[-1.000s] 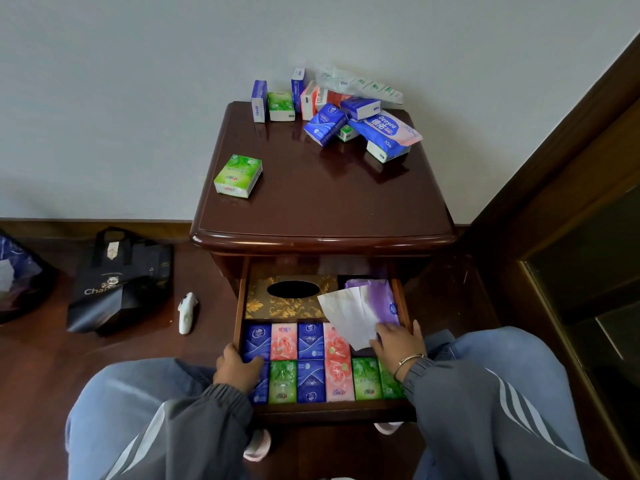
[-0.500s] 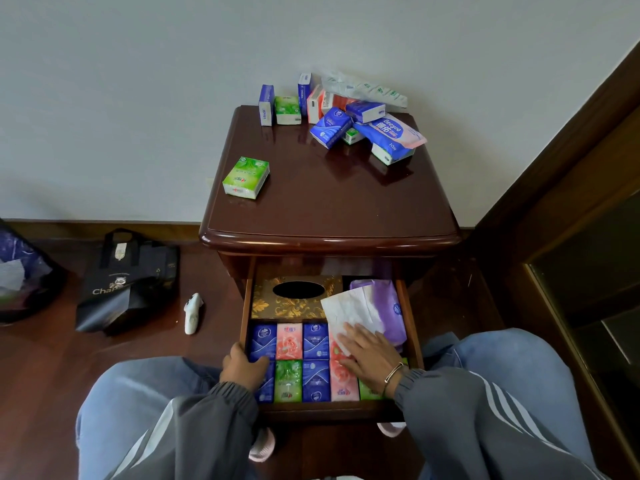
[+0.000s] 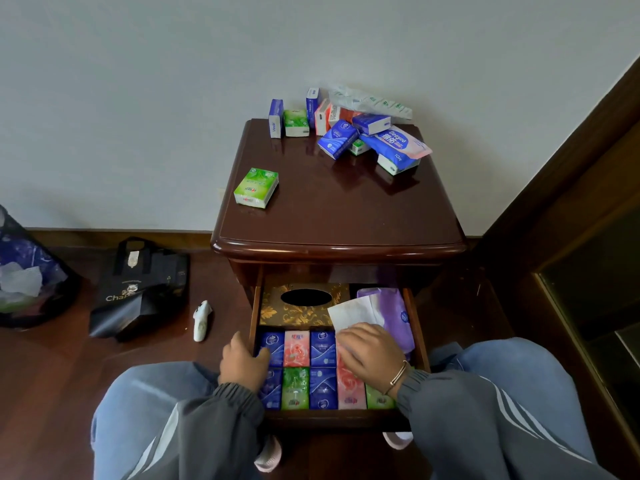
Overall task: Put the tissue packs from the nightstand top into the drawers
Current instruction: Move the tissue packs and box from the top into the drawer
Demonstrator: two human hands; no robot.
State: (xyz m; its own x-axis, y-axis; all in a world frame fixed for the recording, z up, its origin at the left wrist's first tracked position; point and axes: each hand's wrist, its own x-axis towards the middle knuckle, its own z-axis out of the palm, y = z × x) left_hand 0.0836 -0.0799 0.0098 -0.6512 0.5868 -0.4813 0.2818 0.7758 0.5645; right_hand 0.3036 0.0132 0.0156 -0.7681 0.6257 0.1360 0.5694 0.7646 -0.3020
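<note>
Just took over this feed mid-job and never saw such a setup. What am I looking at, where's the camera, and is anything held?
No machine here: a person works bare-handed, and the one camera sits on their head, looking down past their knees. The nightstand top carries a lone green pack and a pile of packs at the back. Its drawer is open, with rows of packs, a gold tissue box and a purple pack. The left hand grips the drawer's left wall; the right hand lies flat on a white tissue sheet and a pink pack, holding nothing.
</note>
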